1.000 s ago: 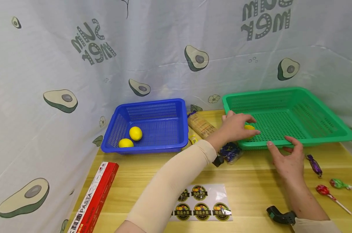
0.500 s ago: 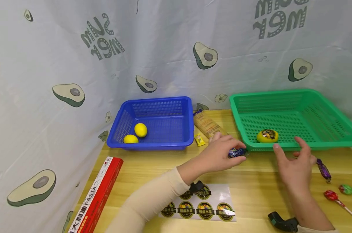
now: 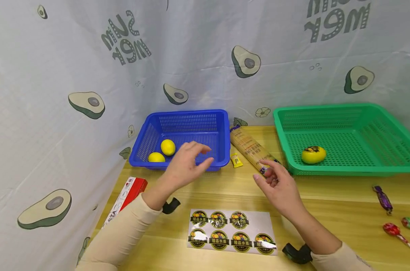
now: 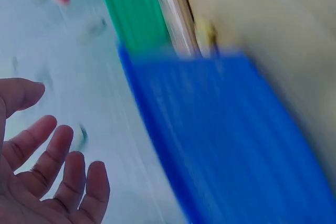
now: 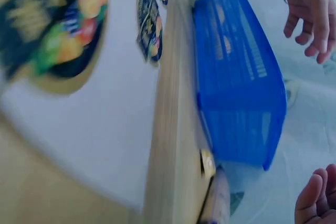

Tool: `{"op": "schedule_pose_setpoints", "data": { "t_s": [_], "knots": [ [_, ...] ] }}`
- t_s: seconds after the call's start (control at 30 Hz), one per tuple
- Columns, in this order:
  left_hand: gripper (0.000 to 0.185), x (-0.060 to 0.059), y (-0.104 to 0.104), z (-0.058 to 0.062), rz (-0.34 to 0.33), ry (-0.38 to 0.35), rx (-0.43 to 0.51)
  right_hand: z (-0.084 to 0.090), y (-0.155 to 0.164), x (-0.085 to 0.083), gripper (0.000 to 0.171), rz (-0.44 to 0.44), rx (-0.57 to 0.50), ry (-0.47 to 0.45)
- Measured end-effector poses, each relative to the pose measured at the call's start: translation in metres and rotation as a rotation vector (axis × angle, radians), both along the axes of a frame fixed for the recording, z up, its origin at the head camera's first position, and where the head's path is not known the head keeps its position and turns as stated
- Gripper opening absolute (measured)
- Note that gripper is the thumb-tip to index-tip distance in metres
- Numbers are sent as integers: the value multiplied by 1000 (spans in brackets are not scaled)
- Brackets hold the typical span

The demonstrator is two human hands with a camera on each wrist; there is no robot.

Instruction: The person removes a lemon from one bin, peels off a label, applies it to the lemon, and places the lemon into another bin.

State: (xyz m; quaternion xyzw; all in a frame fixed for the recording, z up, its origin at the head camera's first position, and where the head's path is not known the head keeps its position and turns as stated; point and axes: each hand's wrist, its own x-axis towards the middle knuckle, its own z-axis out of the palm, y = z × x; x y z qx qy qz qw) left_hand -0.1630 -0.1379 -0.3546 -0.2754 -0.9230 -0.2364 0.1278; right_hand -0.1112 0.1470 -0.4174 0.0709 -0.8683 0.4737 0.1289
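My left hand (image 3: 188, 163) hovers in front of the blue basket (image 3: 223, 164), its fingers loosely bent and holding nothing. Inside that basket, at its left side, lie two lemons, the rear lemon (image 3: 168, 147) and the front lemon (image 3: 156, 157). My right hand (image 3: 279, 188) hangs over the table near the lower end of a long tan packet (image 3: 250, 145), fingers relaxed with nothing in them. A lemon with a dark round sticker (image 3: 314, 154) rests in the front left corner of the green basket (image 3: 347, 169). The left wrist view shows the left hand (image 4: 52, 171) with fingers spread.
A sheet of round fruit stickers (image 3: 261, 222) lies at the front middle, with one place in its upper row bare. A red pasta box (image 3: 133, 194) is partly behind the left arm. A yellow sweet (image 3: 236, 160), a purple sweet (image 3: 383, 199) and a red lollipop (image 3: 392, 229) lie about.
My left hand has left the stickered lemon in the green basket and swung left to the blue basket. The right hand has come away from the green basket's rim, moving left.
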Motion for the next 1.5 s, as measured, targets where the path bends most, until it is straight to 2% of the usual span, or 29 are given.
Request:
{"op": "schedule_pose_setpoints", "data": {
  "t_s": [0.07,0.17,0.33,0.4,0.5,0.6,0.67,0.77,0.83,0.97,1.03,1.27,1.5],
  "knots": [
    [29,-9,-24,7,60,-28,-11,2,-14,-9,44,55,10,-37],
    [34,-26,-56,17,121,-120,-49,5,-32,-25,46,106,-2,-104],
    [49,-61,-97,34,168,-353,-184,7,-57,-50,53,167,-1,-165],
    [52,-77,-108,39,174,-422,-249,5,-63,-58,55,178,18,-181],
    [53,-100,-118,44,154,-488,-329,1,-71,-67,56,195,14,-225],
    [55,-120,-120,45,125,-543,-388,-6,-72,-71,56,230,-63,-305],
    [56,-129,-119,45,134,-583,-413,-9,-73,-72,57,253,-126,-345],
    [59,-138,-116,44,179,-653,-462,-12,-76,-72,57,267,-183,-370],
    [62,-142,-113,42,211,-735,-482,-12,-76,-71,57,263,-192,-368],
    [67,-147,-104,36,265,-920,-469,-13,-76,-70,57,256,-196,-378],
    [68,-148,-100,34,285,-982,-447,-14,-75,-70,57,255,-196,-385],
    [63,-159,-96,19,327,-1053,-462,-15,-75,-71,56,249,-190,-400],
    [62,-161,-96,13,343,-1145,-423,-13,-75,-71,56,250,-184,-408]
  ]
}}
